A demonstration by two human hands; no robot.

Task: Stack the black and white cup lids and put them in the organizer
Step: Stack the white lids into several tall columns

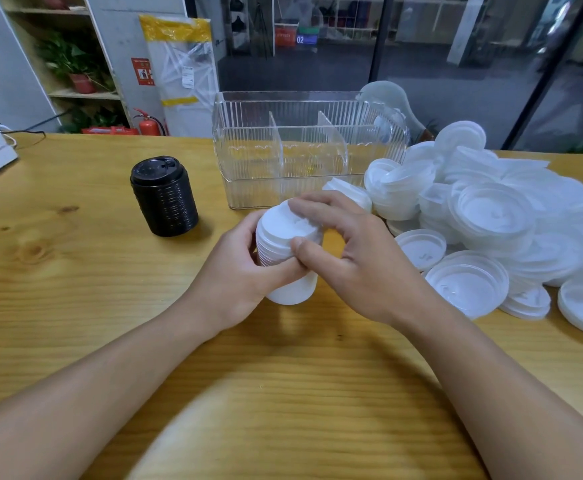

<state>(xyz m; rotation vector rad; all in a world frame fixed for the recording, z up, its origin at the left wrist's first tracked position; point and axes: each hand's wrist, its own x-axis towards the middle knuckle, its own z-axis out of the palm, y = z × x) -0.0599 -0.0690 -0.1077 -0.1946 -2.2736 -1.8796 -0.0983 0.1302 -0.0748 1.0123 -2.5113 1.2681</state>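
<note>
Head view: I grip the tall stack of white plastic cup lids [288, 251] above the wooden bench [75, 289], left hand [238, 275] curled round it, right hand [352, 258] pinching the top lid, which I should press down flat.

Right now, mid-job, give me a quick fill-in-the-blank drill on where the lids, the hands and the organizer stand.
1. Both hands, left hand and right hand, hold a stack of ____ lids.
2. The stack of black lids stands on the wooden table, to the ____ of the clear organizer.
3. The organizer's compartments hold ____ lids.
4. The loose pile of white lids lies on the organizer's ____ side.

Missing words: white; left; no; right
</note>
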